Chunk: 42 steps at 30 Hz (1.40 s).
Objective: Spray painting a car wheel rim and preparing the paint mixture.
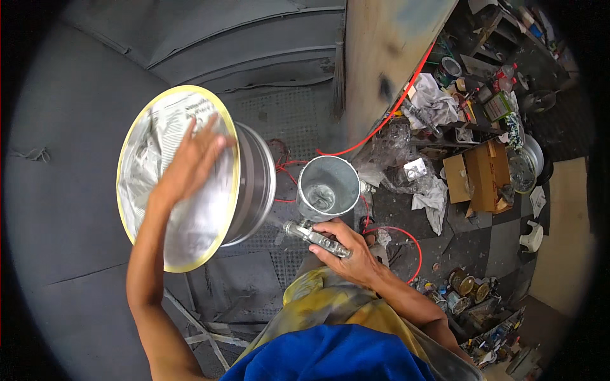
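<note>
My left hand (192,162) is spread, its fingers stretched out against the paper cover (206,219) on the face of a wheel rim (257,190). Yellow masking tape (129,225) edges this printed, crinkled paper. The rim's silver-grey barrel shows to the right of the cover. In my right hand (352,257) is a metal spray gun (323,240), the fingers wrapped round its body. A grey, open-topped paint cup (348,181) sits on the gun, with some liquid at its bottom. The gun's nozzle points left at the barrel, and a faint mist hangs between them.
A red hose (416,244) winds across the floor and up along a board (381,57). Under the wheel stands a crossed metal stand (206,333). To the right are a cardboard box (489,174), crumpled plastic, white rags (432,203), and several tins (460,281).
</note>
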{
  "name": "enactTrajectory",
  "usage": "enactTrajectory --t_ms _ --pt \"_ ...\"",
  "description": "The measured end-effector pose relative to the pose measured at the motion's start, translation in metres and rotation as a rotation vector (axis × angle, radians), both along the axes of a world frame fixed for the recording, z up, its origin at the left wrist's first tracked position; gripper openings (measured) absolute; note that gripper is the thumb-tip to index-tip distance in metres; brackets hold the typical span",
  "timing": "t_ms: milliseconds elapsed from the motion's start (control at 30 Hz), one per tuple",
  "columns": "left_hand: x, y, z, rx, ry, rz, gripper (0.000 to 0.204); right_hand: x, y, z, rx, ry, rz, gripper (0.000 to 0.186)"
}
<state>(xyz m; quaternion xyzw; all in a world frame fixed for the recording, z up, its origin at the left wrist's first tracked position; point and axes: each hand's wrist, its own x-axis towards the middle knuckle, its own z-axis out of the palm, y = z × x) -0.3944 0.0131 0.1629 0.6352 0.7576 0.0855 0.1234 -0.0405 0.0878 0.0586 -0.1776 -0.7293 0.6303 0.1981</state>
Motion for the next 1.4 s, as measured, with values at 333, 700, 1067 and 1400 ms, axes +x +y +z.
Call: enactTrajectory --t_ms 333,700,1067,1400 --pt "0.123 -0.214 0.033 -0.204 0.135 0.611 0.054 -0.012 0.007 0.001 0.086 0.045 -0.050 0.040" --pt "0.085 -0.299 -0.036 0.041 0.301 0.895 0.041 0.016 -0.001 0.001 0.201 0.088 -0.098 0.042" --pt "0.121 -0.285 -0.048 -0.054 0.487 0.843 0.054 0.017 -0.047 -0.070 0.165 0.081 0.096 0.040" --pt "0.149 -0.293 -0.067 -0.025 0.521 0.883 0.055 0.031 -0.041 -0.065 0.166 0.080 -0.007 0.040"
